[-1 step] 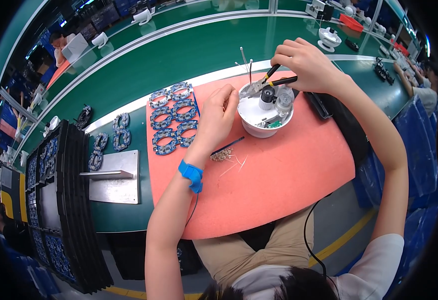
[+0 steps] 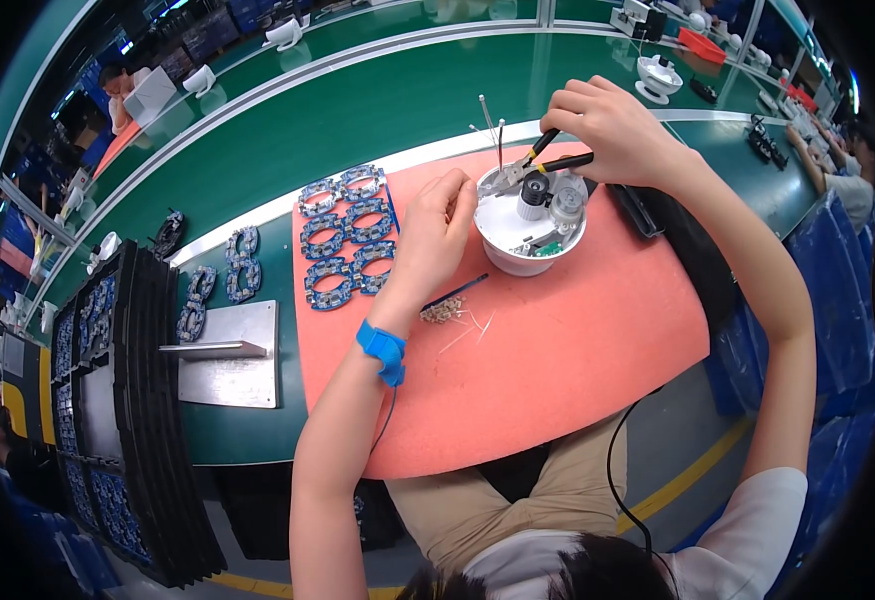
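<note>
right now the white round housing (image 2: 530, 235) sits on the salmon-pink mat (image 2: 558, 370), toward the mat's far edge, open side up, with a small black lens (image 2: 532, 190) and a clear round part (image 2: 566, 200) standing inside it. the right hand (image 2: 613, 125) is closed around a pair of black-handled pliers (image 2: 538, 160), whose tip reaches down over the housing's far rim. the left hand (image 2: 436, 235) rests just left of the housing with its fingers curled in; whether it pinches anything small i cannot tell. a blue wrist strap (image 2: 383, 350) wraps that wrist, its cord trailing off the mat's near edge. near the housing's left, a little heap of small wire parts (image 2: 445, 312) lies on the mat, and further left a panel of blue ring-shaped circuit boards (image 2: 346, 238) covers the mat's left corner. the housing looks light, stiff plastic and likely to slide on the mat if pushed, so it wants steadying by its outer wall or rim, never by the lens or the boards inside, which seem delicate. the wire parts look thin and easily bent, best picked up singly by their leads.
</note>
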`<state>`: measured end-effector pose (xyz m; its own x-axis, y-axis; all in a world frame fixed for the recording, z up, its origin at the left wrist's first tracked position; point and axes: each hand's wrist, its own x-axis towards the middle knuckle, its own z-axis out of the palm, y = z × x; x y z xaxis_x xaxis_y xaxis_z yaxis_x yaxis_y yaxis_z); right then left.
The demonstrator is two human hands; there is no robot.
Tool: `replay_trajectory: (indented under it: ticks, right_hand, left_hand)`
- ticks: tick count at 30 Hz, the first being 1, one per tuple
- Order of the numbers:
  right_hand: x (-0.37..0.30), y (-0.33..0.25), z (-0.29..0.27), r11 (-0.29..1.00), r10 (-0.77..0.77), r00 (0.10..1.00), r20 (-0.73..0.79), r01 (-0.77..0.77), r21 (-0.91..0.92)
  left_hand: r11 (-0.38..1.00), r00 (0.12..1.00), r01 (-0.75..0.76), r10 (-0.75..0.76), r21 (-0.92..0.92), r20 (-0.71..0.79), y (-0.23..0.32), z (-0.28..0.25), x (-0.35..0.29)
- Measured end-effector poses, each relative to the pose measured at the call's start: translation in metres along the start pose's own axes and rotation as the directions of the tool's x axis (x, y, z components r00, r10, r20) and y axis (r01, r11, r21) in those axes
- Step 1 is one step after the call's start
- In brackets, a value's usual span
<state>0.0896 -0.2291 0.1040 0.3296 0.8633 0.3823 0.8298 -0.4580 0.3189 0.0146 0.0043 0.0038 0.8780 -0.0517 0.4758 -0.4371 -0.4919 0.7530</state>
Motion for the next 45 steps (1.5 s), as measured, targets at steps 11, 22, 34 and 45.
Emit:
replay_trajectory:
  ticks: [11,22,34,45]
  right_hand:
    - [0.001,-0.004,0.003,0.994,-0.018,0.999,0.048,0.023,-0.11]
    - [-0.034,-0.008,-0.004,0.865,0.444,0.875,-0.193,-0.362,0.348]
    - [-0.072,-0.092,0.039,0.999,-0.036,0.936,-0.35,0.043,0.011]
    - [-0.017,-0.006,0.08,0.994,0.089,0.883,-0.46,-0.105,-0.008]
  left_hand:
    - [0.997,1.0,-0.02,0.019,-0.076,-0.012,0.0,-0.001,-0.001]
    - [0.993,0.999,-0.046,0.043,-0.109,-0.032,0.001,-0.002,-0.003]
    - [0.955,0.98,0.066,-0.117,-0.29,-0.163,-0.01,-0.017,-0.002]
    - [0.998,0.974,0.061,-0.053,0.028,-0.22,-0.014,-0.03,0.001]
